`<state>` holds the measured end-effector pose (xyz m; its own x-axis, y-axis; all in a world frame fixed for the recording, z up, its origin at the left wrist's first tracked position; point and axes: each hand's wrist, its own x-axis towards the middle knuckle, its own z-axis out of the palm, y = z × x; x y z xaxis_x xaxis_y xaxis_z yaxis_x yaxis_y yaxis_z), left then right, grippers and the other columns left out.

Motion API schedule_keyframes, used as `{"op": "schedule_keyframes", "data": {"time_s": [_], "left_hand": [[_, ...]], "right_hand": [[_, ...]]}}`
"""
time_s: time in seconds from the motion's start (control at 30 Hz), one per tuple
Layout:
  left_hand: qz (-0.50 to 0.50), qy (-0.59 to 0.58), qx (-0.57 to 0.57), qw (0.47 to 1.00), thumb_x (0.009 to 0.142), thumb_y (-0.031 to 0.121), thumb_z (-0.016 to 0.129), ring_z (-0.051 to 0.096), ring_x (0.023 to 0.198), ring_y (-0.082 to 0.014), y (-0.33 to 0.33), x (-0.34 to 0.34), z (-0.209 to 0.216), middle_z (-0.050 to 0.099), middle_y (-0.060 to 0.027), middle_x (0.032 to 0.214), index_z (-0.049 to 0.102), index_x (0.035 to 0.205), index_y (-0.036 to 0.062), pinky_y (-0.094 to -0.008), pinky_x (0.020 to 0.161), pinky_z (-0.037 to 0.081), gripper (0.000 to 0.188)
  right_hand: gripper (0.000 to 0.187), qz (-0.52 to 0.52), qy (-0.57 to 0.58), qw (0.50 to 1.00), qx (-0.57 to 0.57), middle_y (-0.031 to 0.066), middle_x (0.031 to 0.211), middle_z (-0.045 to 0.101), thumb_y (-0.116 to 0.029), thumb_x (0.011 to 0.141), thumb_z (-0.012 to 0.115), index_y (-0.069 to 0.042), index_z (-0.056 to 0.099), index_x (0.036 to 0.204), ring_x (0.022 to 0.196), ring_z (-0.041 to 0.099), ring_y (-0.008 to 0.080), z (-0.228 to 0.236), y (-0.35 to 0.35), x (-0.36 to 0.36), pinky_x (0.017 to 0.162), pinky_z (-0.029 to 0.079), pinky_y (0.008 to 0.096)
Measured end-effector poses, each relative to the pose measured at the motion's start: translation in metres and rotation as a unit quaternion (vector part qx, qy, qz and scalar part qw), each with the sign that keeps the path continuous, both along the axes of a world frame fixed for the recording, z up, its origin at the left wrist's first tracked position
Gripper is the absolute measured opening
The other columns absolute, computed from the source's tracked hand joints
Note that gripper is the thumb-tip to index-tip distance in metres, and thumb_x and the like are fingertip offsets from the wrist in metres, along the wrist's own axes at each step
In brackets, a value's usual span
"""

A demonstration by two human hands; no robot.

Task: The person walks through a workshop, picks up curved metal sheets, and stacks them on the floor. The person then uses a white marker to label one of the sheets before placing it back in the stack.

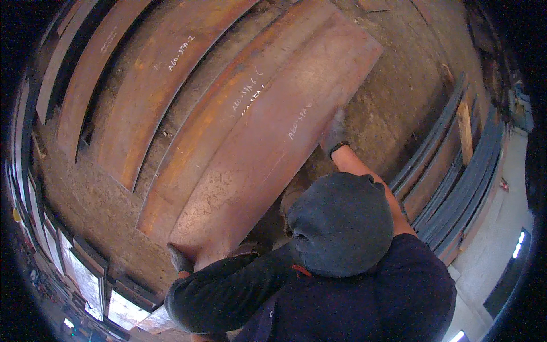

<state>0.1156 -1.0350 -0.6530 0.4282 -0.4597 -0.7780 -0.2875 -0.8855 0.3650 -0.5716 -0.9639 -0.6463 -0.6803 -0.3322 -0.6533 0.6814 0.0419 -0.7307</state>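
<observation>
A long, curved brownish steel plate (250, 154) with white handwritten marks runs diagonally before me, overlapping a similar rust-orange plate (191, 148). My right hand (336, 130), in a grey glove with a dark cuff, grips its near long edge toward the far right. At the plate's near left end, my left hand (181, 261), also gloved, closes on the corner. The fingers of both hands are partly hidden at the edge. Dark clothing and a rounded dark grey cloth-covered shape (342, 222) cover part of the near edge and much of my left forearm.
Several more curved rusty plates (142, 97) lie to the left on the brown dirt floor (97, 199). At the right, long dark steel strips (450, 188) are stacked with a wooden piece (465, 134) across them. Sheets and panels (85, 279) line the lower left.
</observation>
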Motion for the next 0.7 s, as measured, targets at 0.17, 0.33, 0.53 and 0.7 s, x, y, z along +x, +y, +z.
{"op": "schedule_keyframes", "data": {"time_s": [0.17,0.33,0.53,0.7], "left_hand": [[0.023,-0.015,-0.007,1.0,0.09,0.083,0.042,0.058,0.12,-0.0301,0.002,-0.013,0.005,0.061,-0.0177,0.135,0.05,0.141,-0.0129,-0.0409,0.102,0.047,0.108],[-0.201,-0.198,0.005,0.96,0.094,0.078,0.041,0.057,0.123,-0.0359,0.001,-0.037,0.031,0.057,-0.024,0.142,0.048,0.144,-0.0097,-0.0452,0.104,0.046,0.101],[0.024,-0.233,-0.047,0.971,0.098,0.07,0.045,0.059,0.12,-0.0386,0.004,-0.045,0.026,0.061,-0.0276,0.135,0.06,0.135,-0.0046,-0.0489,0.1,0.048,0.085],[0.094,-0.162,-0.034,0.982,0.102,0.055,0.052,0.064,0.111,-0.0337,0.001,-0.027,0.009,0.069,-0.0232,0.122,0.066,0.129,-0.0019,-0.0477,0.095,0.05,0.064]], "right_hand": [[0.078,-0.003,-0.016,0.997,-0.08,0.0108,0.149,0.051,-0.067,0.103,0.028,-0.005,0.045,0.148,0.129,0.053,0.0304,-0.001,-0.004,-0.006,0.11,0.043,0.046],[0.077,0.061,0.058,0.996,-0.023,0.0133,0.149,0.049,-0.066,0.103,0.028,-0.004,0.049,0.145,0.132,0.049,0.0299,0.016,-0.002,-0.022,0.112,0.041,0.0439],[0.083,-0.037,-0.017,0.994,0.102,0.0146,0.145,0.05,-0.071,0.096,0.042,-0.007,0.042,0.149,0.134,0.048,0.0308,-0.025,-0.004,-0.035,0.11,0.042,0.0438],[0.082,-0.052,-0.051,0.997,0.004,0.0162,0.149,0.047,-0.07,0.095,0.045,-0.008,0.043,0.148,0.134,0.047,0.0319,-0.037,0.0,-0.032,0.112,0.04,0.0452]]}}
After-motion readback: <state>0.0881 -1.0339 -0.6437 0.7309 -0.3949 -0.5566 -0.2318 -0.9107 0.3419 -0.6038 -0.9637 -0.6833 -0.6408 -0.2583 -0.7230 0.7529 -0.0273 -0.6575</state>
